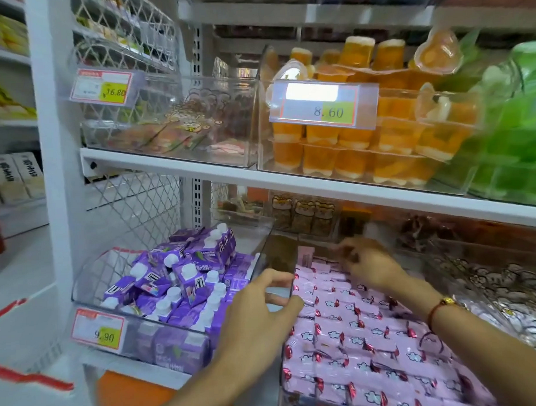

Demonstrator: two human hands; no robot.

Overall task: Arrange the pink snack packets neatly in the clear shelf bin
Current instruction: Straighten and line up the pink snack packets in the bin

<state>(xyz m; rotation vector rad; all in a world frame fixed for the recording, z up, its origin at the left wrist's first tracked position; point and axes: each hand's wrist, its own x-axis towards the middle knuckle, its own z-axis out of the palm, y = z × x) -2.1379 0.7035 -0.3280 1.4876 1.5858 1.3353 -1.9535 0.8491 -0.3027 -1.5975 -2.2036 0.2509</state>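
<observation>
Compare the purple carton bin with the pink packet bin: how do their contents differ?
The purple cartons are boxy with white caps and lie jumbled; the pink snack packets are flat pouches lying in overlapping rows. The purple bin's price tag reads 9.90; the pink bin's tag is cut off. Both bins are clear and share one shelf.

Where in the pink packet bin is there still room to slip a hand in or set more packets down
Free: the back of the bin, behind the upright packet and beside the right hand. Crowded: the packets fill middle and front. The left hand is at the bin's left wall. The purple cartons fill the next bin.
</observation>
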